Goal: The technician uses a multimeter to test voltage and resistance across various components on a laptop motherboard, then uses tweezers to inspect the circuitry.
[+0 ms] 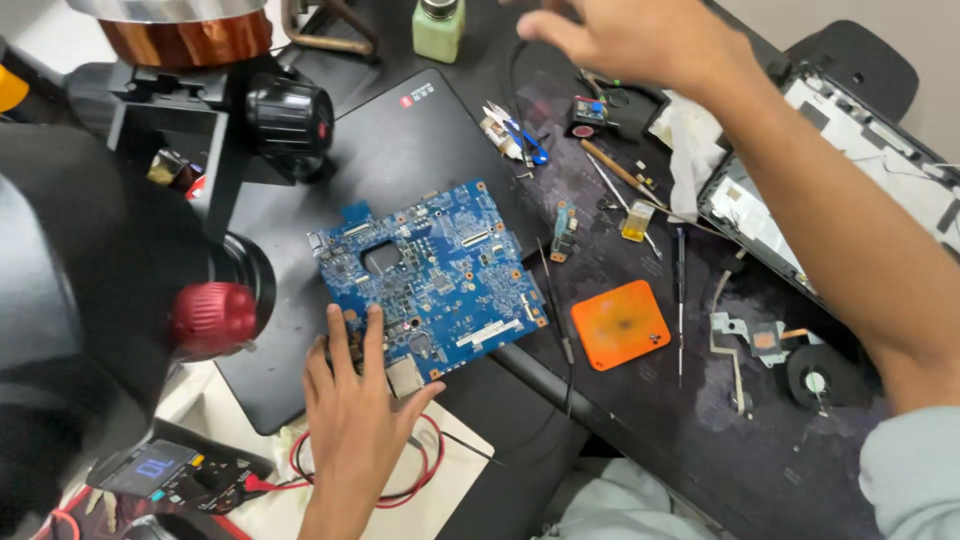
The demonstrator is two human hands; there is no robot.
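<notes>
Left hand lies open, fingers spread on the flat blue board; right hand, open and empty, reaches beyond it above the dark, scuffed worktop.

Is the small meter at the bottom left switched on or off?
On. The meter has a lit bluish screen showing a figure. It lies apart from the left hand, which rests on the blue circuit board.
</notes>
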